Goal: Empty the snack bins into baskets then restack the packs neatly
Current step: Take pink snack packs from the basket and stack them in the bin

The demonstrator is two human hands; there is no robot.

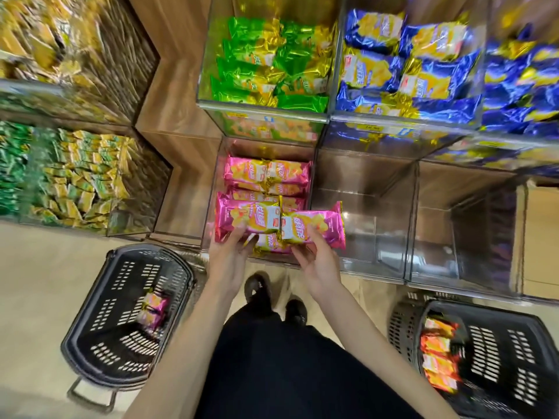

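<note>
Pink packs (266, 173) in bin (210, 207), orange packs (438, 355) in right basket (514, 358)

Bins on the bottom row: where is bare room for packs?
The two clear bins right of the pink packs hold nothing. The left basket is mostly bare; the right basket is bare beside its orange packs. The green bin and blue bins above are crowded.

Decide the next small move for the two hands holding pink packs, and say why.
Probably lower the pink packs into the front of the pink bin: the left hand and right hand hold them just above it, and rows behind lie neat.
</note>
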